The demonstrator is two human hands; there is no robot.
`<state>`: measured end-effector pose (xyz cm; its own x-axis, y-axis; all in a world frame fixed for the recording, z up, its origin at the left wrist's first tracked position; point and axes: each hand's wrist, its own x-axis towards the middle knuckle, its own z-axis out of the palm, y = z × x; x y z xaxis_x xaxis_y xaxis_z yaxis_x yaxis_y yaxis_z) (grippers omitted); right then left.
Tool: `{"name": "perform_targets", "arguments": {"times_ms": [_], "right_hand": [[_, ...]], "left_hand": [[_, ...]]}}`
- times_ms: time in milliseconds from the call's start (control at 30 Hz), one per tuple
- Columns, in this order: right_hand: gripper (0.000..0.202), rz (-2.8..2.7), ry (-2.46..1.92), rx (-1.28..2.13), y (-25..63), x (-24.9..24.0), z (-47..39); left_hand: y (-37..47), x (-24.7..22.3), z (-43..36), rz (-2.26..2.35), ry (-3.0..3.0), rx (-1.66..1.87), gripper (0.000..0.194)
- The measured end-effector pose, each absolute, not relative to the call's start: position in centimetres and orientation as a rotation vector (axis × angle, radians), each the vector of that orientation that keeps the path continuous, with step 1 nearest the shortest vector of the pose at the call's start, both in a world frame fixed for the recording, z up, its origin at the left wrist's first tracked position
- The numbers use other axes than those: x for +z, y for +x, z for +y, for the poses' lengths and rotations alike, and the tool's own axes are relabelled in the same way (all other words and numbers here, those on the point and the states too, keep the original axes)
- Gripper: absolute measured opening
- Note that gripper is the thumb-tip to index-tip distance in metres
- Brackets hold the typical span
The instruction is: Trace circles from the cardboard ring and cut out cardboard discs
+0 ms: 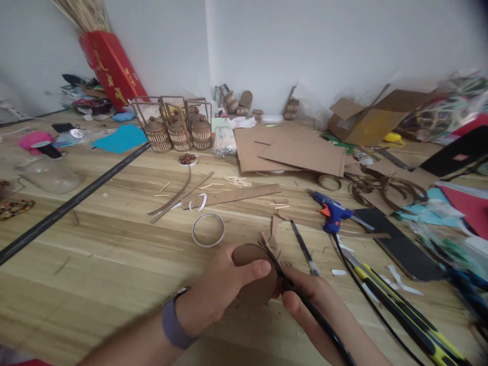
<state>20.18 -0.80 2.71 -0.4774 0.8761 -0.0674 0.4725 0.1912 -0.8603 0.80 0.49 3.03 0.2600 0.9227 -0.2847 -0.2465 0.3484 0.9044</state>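
Observation:
My left hand (232, 277) grips a round brown cardboard disc (256, 290), its thumb lying across the top face. In my right hand (312, 295) is a pair of black-handled scissors (280, 272), with the blades at the disc's upper right edge. Part of the disc is hidden under my left fingers. A torn cardboard scrap (273, 231) lies just beyond the scissor tips. Close to my right hand rests a dark pen (303, 246), and a white-edged tape ring (193, 236) lies ahead of my left hand.
A blue glue gun (333, 213) with a trailing cord, a dark phone (400, 249) and yellow-black cutters (400, 310) lie on the right. Behind are cardboard sheets (290, 150), several small lidded baskets (179, 133), a bowl of brown beads (187, 159) and a carton (369, 119).

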Motion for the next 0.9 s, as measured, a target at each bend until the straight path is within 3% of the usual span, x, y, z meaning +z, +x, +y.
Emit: {"name": "perform_targets", "arguments": {"times_ms": [367,900], "right_hand": [[0.080,-1.998,-1.319,1.233,20.1,3.2,-1.0],[0.081,-1.996,-1.269,1.314,20.0,3.7,-0.6]], "left_hand": [[0.7,3.2,0.5,1.003,0.867,0.956,0.046],[0.1,3.2,0.5,1.022,1.117,0.885,0.033]]}}
